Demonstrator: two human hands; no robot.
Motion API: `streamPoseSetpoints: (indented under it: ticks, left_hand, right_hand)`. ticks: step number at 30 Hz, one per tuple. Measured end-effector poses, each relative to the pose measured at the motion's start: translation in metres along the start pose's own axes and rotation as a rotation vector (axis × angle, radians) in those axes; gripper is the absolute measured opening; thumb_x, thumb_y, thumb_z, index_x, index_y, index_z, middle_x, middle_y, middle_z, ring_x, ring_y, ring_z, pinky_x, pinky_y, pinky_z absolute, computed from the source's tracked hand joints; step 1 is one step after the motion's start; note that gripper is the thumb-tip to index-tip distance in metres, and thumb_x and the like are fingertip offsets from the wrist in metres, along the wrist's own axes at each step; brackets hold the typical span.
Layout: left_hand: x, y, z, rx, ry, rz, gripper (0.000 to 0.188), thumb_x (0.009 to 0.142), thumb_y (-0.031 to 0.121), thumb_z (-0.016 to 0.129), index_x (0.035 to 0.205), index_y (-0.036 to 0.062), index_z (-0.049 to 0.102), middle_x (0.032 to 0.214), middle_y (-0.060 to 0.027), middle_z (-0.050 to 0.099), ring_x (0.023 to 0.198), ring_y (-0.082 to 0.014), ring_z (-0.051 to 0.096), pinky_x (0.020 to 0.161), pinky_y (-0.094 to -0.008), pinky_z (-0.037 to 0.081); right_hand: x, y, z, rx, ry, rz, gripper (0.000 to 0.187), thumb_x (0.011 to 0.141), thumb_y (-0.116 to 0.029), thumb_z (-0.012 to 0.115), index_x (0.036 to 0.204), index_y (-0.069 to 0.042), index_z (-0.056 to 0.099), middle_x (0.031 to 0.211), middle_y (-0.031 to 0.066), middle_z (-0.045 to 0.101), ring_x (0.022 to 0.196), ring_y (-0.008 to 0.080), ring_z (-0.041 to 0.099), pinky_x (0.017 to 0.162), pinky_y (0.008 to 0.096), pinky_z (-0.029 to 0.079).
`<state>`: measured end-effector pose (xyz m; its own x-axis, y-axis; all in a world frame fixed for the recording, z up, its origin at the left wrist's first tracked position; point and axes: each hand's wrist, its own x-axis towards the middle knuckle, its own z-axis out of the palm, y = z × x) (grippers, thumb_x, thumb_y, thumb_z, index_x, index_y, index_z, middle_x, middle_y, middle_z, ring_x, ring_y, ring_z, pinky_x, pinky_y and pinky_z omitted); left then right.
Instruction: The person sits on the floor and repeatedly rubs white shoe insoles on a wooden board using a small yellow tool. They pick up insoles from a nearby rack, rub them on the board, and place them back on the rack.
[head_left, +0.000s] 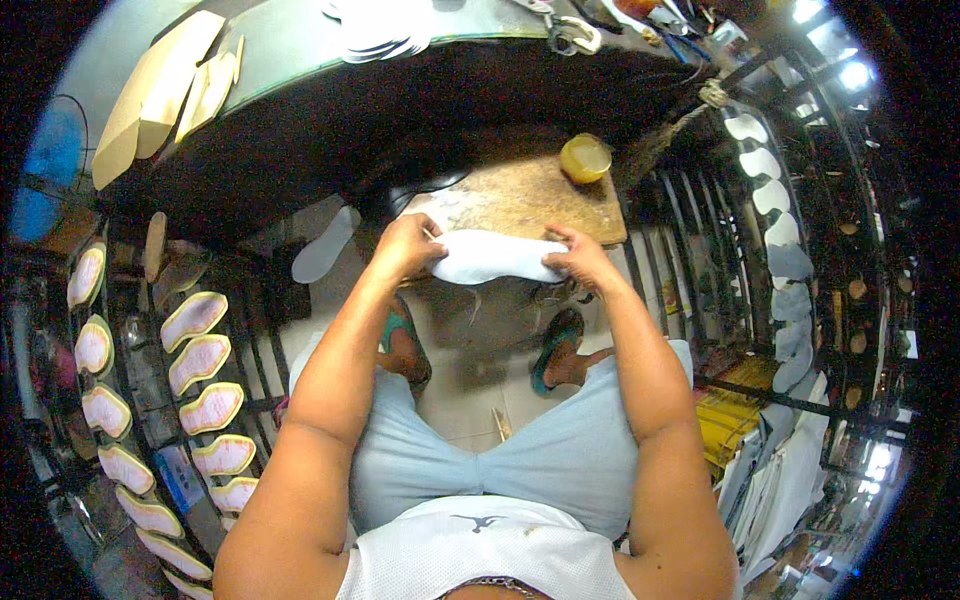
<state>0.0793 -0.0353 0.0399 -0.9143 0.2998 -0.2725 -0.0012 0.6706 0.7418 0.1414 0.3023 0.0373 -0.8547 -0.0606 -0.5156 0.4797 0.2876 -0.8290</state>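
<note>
A white insole (495, 257) is stretched sideways between my two hands, above the near edge of a worn wooden board (530, 200). My left hand (408, 246) grips one end of it, the thumb and fingers closed round the edge. At the other end my right hand (580, 260) pinches it in the same way. Toward the board's far right corner stands a round yellow tub (585, 160) with a pale top. Another pale insole (326, 246) lies low down to the left of my left hand.
Racks on the left hold rows of yellow-edged insoles (200, 365); the right rack carries white and grey ones (770, 195). A table (480, 22) crosses the far side, bearing stacked white sheets (385, 28), cardboard (160, 95) and tools. Papers (775, 490) stand at lower right.
</note>
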Motion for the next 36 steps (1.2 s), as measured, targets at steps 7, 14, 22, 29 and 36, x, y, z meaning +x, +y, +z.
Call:
streamPoseSetpoints:
  ticks: [7, 14, 22, 29, 36]
  left_hand:
    - [-0.019, -0.018, -0.008, 0.115, 0.043, -0.099, 0.036, 0.067, 0.024, 0.083, 0.096, 0.0058, 0.071, 0.090, -0.0177, 0.073, 0.088, -0.0314, 0.071, 0.080, -0.0415, 0.055]
    - [-0.006, -0.021, 0.009, 0.172, 0.194, -0.119, 0.034, 0.070, 0.025, 0.081, 0.095, 0.0064, 0.068, 0.088, -0.0189, 0.072, 0.087, -0.0366, 0.070, 0.079, -0.0448, 0.054]
    - [-0.009, -0.010, 0.006, 0.229, 0.242, -0.122, 0.032, 0.075, 0.020, 0.076, 0.100, 0.0060, 0.064, 0.096, -0.0202, 0.069, 0.095, -0.0394, 0.067, 0.084, -0.0482, 0.052]
    - [-0.015, 0.007, -0.003, 0.234, 0.234, 0.013, 0.029, 0.079, 0.022, 0.075, 0.103, 0.0075, 0.066, 0.100, -0.0202, 0.068, 0.099, -0.0388, 0.066, 0.086, -0.0489, 0.052]
    - [-0.012, 0.003, -0.003, 0.306, -0.128, 0.005, 0.031, 0.078, 0.034, 0.075, 0.103, 0.0158, 0.077, 0.104, -0.0171, 0.073, 0.099, -0.0360, 0.069, 0.087, -0.0462, 0.055]
  right_hand:
    - [0.024, -0.010, 0.044, -0.322, 0.396, -0.231, 0.078, 0.077, -0.016, 0.080, 0.145, -0.001, 0.046, 0.129, 0.0253, 0.063, 0.118, 0.0330, 0.062, 0.101, 0.0378, 0.048]
    - [0.031, -0.026, 0.047, -0.533, 0.473, -0.184, 0.076, 0.080, -0.015, 0.077, 0.147, -0.004, 0.045, 0.128, 0.0280, 0.062, 0.116, 0.0383, 0.063, 0.099, 0.0401, 0.049]
    - [0.025, -0.030, 0.059, -0.677, 0.520, -0.165, 0.082, 0.080, -0.014, 0.076, 0.151, -0.005, 0.037, 0.122, 0.0271, 0.060, 0.115, 0.0424, 0.057, 0.100, 0.0441, 0.046]
    - [0.005, -0.064, -0.015, -0.910, 0.923, -0.678, 0.068, 0.080, -0.009, 0.069, 0.144, -0.002, 0.046, 0.123, 0.0208, 0.054, 0.116, 0.0387, 0.048, 0.102, 0.0501, 0.040]
    - [0.046, -0.088, -0.079, -1.274, 0.541, -0.262, 0.060, 0.076, -0.005, 0.070, 0.130, -0.030, 0.065, 0.155, 0.0167, 0.035, 0.144, 0.0379, 0.028, 0.113, 0.0551, 0.032]
